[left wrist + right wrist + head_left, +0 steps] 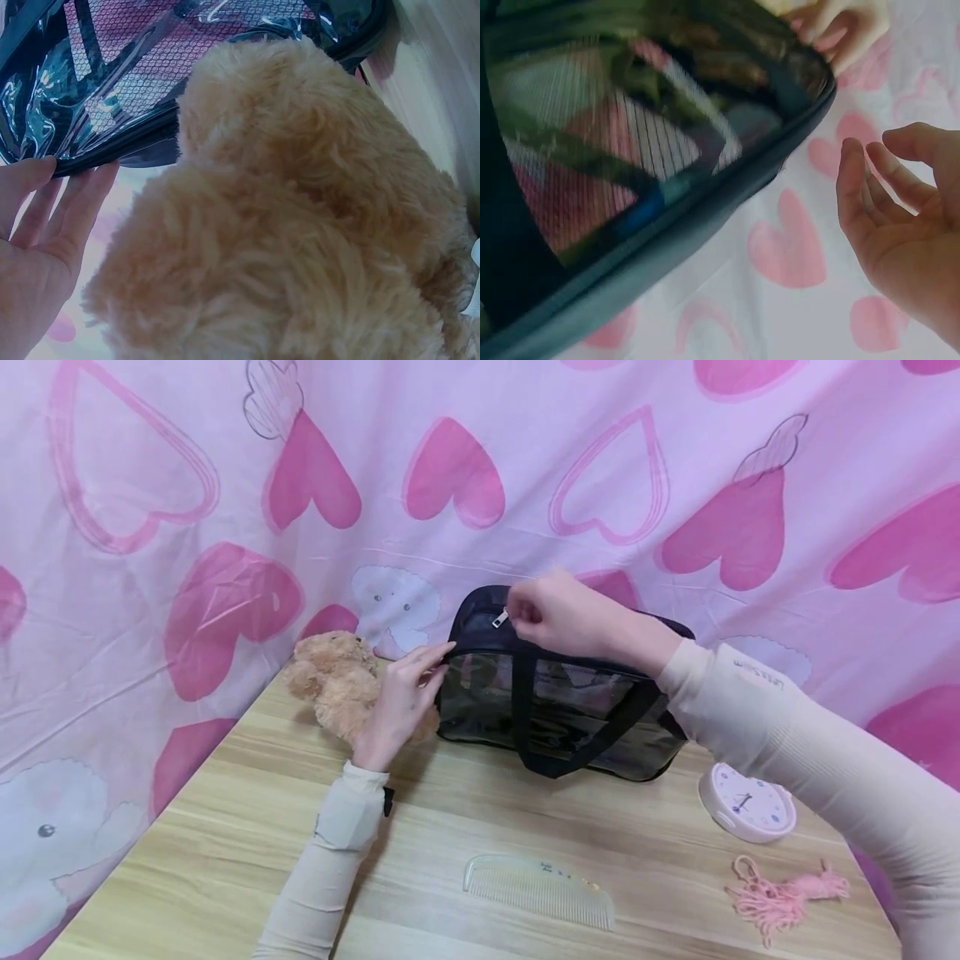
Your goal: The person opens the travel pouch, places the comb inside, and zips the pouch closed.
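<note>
A see-through bag (480, 697) with black trim and black handles stands upright at the back of the table. My left hand (401, 697) pinches the trim at its upper left corner; thumb and fingers on that edge show in the left wrist view. Above the top, close to a silver zipper pull (499, 620), is my right hand (566, 614). Its fingers (853, 184) bend loosely and stay apart from the bag in the right wrist view, with nothing between them. A tan plush toy (337, 697) lies beside the left hand and fills much of the left wrist view.
Toward the front of the wooden table (225, 860) lies a pale comb (540, 889). A pink and white clock (750, 803) and a bundle of pink cord (787, 896) are at the right, near my right forearm. Behind hangs a pink heart-print curtain (487, 410).
</note>
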`<state>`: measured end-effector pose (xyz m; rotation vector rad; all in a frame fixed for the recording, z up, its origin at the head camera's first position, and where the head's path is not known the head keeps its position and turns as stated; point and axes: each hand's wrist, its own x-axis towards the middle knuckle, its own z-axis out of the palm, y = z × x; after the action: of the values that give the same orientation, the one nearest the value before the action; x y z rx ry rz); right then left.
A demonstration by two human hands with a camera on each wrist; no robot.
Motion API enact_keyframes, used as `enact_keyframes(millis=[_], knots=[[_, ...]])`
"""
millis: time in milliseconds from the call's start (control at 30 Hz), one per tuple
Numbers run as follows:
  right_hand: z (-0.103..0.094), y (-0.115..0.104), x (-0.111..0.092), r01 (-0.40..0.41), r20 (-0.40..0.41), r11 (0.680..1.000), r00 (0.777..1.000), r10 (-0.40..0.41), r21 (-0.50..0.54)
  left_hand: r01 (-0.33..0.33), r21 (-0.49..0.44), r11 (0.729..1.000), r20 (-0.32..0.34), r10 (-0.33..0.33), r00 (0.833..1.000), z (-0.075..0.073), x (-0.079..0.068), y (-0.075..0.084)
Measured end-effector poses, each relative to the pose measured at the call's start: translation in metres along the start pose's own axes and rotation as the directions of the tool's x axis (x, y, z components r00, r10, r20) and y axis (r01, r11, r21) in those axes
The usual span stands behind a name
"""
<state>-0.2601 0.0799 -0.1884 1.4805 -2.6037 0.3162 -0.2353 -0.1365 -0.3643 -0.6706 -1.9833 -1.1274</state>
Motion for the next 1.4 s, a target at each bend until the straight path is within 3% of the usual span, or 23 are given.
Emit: enact_keyframes(millis=[233, 500, 733, 867, 1033, 1200, 1400], knots=[[0.023, -0.030, -0.056, 0.034, -0.023, 0.995, 0.999, -0.033, 0.089, 0.025, -0.019, 1.000, 0.022, -0.024, 0.999, 0.006, -0.004, -0.005], [0.056, -0.049, -0.098, 0.048, 0.020, 0.991, 0.998, -0.051, 0.126, 0.052, -0.031, 0.998, 0.009, -0.051, 0.999, -0.003, -0.012, -0.010], [0.099, -0.046, -0.137, 0.010, -0.019, 0.998, 1.000, -0.009, 0.062, 0.048, -0.025, 0.999, 0.002, -0.048, 0.999, -0.011, -0.011, -0.013], [0.124, -0.041, -0.159, -0.062, 0.011, 0.991, 0.998, 0.061, 0.117, 0.051, -0.025, 0.998, 0.009, -0.051, 0.999, -0.010, -0.012, -0.015], [0.143, -0.037, -0.178, -0.122, 0.035, 0.982, 0.992, 0.118, 0.143, 0.042, -0.042, 0.998, -0.005, -0.042, 0.999, -0.010, -0.014, -0.015], [0.157, -0.039, -0.196, -0.105, 0.004, 0.991, 0.994, 0.105, 0.079, 0.042, -0.054, 0.998, -0.011, -0.042, 0.999, -0.011, -0.014, -0.015], [0.178, -0.042, -0.212, -0.137, 0.050, 0.986, 0.990, 0.132, 0.099, 0.053, -0.042, 0.998, -0.015, -0.053, 0.998, -0.015, -0.013, -0.014]])
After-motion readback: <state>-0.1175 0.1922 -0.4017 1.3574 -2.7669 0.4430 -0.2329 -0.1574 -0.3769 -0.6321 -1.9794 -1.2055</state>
